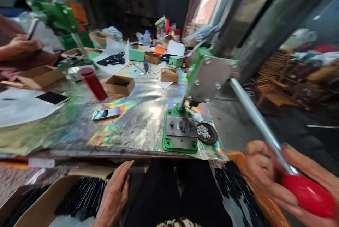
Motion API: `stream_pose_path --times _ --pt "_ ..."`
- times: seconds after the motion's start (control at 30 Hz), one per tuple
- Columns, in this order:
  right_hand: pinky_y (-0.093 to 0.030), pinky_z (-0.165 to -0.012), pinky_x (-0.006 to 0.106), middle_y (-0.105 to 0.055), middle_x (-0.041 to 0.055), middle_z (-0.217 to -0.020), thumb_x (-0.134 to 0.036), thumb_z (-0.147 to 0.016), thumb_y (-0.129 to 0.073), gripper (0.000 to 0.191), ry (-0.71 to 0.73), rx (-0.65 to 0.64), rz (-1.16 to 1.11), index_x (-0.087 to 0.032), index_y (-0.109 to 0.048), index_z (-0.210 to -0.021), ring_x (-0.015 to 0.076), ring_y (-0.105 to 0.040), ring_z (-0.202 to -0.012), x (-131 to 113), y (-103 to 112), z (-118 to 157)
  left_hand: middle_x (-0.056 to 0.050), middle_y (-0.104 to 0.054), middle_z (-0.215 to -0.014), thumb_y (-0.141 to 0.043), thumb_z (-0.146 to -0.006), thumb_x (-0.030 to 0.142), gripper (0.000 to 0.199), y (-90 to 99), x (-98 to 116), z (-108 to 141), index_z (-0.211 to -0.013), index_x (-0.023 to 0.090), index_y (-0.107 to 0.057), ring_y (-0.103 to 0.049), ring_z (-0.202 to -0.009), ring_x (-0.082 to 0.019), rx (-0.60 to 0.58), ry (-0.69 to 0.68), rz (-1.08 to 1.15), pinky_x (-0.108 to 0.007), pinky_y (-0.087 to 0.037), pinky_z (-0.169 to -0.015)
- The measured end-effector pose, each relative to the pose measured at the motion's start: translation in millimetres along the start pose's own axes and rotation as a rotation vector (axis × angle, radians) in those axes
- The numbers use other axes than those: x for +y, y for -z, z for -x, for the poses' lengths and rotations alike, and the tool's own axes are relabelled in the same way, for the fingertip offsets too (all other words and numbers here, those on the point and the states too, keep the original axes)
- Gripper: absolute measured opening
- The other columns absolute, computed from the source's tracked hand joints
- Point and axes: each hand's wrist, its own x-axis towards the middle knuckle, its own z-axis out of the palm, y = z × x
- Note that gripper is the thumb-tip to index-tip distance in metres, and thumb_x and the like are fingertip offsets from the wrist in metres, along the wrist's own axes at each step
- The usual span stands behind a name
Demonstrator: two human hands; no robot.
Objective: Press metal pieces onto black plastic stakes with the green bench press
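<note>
My right hand (267, 174) is wrapped around a red ball knob (308, 195) at the end of the steel lever (256, 124) of a green bench hand press (203, 82). The press's green base (180, 131) stands on a holographic sheet (132, 121) near the table's front edge. Beside the base lies a round black disc with white marks (206, 133). Below the table edge, my left hand (115, 191) rests by a cardboard box (50, 191) of thin black strips (82, 197), with its fingers extended and nothing visible in them.
A person's hand (23, 45) at the far left holds a phone. On the table stand a red tumbler (93, 84), a smartphone (106, 113) and several small cardboard boxes. An orange bin (254, 184) of black strips sits at the lower right. Wooden furniture stands to the right.
</note>
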Motion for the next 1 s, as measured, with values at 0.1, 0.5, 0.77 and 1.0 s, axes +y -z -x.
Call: stream_pose_path --times 0.1,0.5,0.77,1.0 --pt "-0.033 -0.033 0.021 -0.053 0.0067 -0.064 -0.064 -0.077 -0.058 0.043 -0.096 -0.131 -0.180 -0.022 -0.066 -0.085 0.0120 -0.042 -0.040 1 -2 3 -0.005 -0.066 -0.112 -0.040 -0.084 0.016 0.036 -29.3 45 -40 -0.116 0.025 -0.056 -0.062 -0.106 -0.019 -0.075 -0.130 0.133 -0.035 -0.052 -0.092" --pt "-0.035 -0.042 0.020 -0.059 0.0038 -0.066 -0.055 -0.077 -0.066 0.040 -0.028 0.294 -0.091 -0.016 -0.061 -0.082 0.0105 -0.046 -0.048 164 52 14 -0.010 -0.066 -0.103 -0.036 -0.082 0.011 0.033 -125.2 163 -125 -0.104 0.018 -0.060 -0.061 -0.099 -0.021 -0.495 -0.366 0.381 -0.038 -0.050 -0.090" --pt "-0.036 -0.039 0.022 -0.059 0.0018 -0.062 -0.050 -0.069 -0.065 0.032 -0.165 0.365 0.089 -0.021 -0.056 -0.078 0.0145 -0.051 -0.047 228 50 -35 -0.011 -0.063 -0.108 -0.035 -0.084 0.009 0.033 -143.9 146 -130 -0.106 0.018 -0.058 -0.057 -0.103 -0.021 -0.376 -0.298 0.425 -0.040 -0.048 -0.092" --pt "-0.032 -0.038 0.021 -0.057 0.0020 -0.057 -0.050 -0.066 -0.058 0.034 -0.235 0.373 0.155 -0.018 -0.052 -0.075 0.0131 -0.047 -0.043 249 26 -61 -0.011 -0.065 -0.104 -0.036 -0.083 0.011 0.032 -155.8 133 -141 -0.104 0.018 -0.059 -0.059 -0.100 -0.022 -0.406 -0.247 0.474 -0.041 -0.049 -0.090"
